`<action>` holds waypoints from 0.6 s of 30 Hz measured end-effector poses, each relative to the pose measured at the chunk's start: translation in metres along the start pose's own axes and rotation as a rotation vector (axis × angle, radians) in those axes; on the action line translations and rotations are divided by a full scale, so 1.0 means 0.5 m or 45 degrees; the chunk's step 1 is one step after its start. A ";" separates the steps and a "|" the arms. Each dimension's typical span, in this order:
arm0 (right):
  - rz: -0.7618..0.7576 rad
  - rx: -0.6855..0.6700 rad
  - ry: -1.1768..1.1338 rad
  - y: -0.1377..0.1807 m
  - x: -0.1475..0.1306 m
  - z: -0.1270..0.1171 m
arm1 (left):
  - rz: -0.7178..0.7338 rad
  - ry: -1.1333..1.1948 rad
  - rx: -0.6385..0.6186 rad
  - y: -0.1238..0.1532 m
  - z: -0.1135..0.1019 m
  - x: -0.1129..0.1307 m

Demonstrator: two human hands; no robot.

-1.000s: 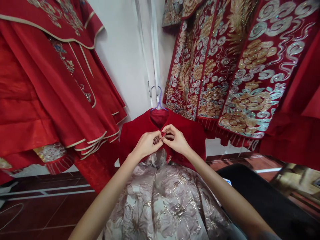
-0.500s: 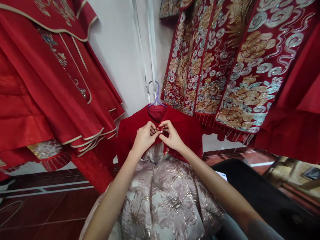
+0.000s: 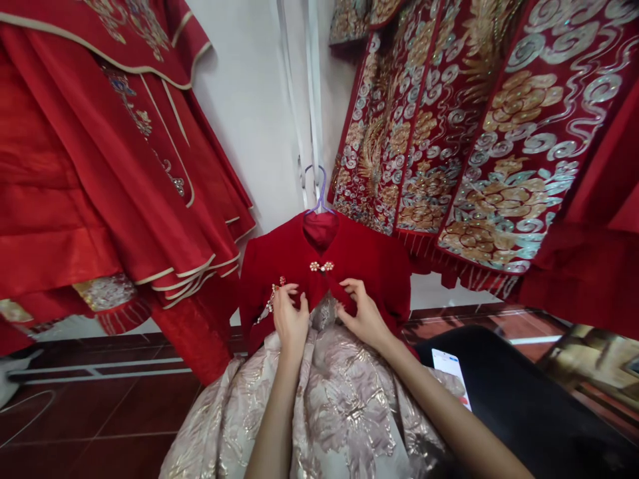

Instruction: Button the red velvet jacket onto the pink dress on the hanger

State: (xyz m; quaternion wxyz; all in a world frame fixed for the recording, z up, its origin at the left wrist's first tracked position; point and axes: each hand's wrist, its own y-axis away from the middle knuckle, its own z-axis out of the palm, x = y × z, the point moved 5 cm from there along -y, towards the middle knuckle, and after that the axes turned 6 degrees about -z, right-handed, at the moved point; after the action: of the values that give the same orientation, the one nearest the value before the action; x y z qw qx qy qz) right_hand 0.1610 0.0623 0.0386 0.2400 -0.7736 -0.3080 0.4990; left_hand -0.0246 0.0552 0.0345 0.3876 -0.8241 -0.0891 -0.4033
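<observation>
Red cropped jacket (image 3: 372,256) on purple hanger (image 3: 323,193), pearl-beaded clasp (image 3: 322,267), left hand (image 3: 291,324) with digits apart, right hand (image 3: 368,320) at front edge, grip unclear

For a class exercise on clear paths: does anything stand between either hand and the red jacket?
Nothing visible does. The right hand is at the red jacket's front edge; the left hand is over its front, with a beaded ornament beside the fingers.

No legible text, phone screen (image 3: 450,375) unreadable
</observation>
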 end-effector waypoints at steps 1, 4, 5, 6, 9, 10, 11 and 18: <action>0.004 -0.018 -0.031 -0.005 -0.008 -0.015 | 0.033 -0.059 0.111 -0.003 -0.010 0.001; 0.030 -0.053 -0.136 -0.021 -0.037 -0.065 | 0.085 -0.114 0.254 -0.009 -0.020 -0.008; 0.043 -0.073 -0.188 -0.025 -0.047 -0.079 | 0.093 -0.078 0.228 -0.011 -0.015 -0.013; 0.052 -0.111 -0.238 -0.027 -0.058 -0.089 | 0.099 -0.027 0.192 -0.013 -0.009 -0.019; 0.053 -0.266 -0.334 -0.030 -0.090 -0.096 | 0.080 0.122 0.113 -0.017 0.007 -0.034; 0.058 -0.322 -0.356 -0.031 -0.099 -0.090 | 0.067 0.162 0.101 -0.018 0.010 -0.037; 0.069 -0.377 -0.380 -0.031 -0.106 -0.081 | 0.053 0.203 0.094 -0.019 0.012 -0.039; -0.049 -0.624 -0.114 -0.051 -0.112 0.003 | -0.084 0.408 0.117 -0.028 0.010 -0.057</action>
State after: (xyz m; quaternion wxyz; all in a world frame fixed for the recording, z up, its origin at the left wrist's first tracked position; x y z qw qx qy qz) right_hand 0.1361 0.0397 0.0902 0.0407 -0.7797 -0.4449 0.4386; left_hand -0.0470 0.0729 0.0194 0.4207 -0.7271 -0.0716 -0.5377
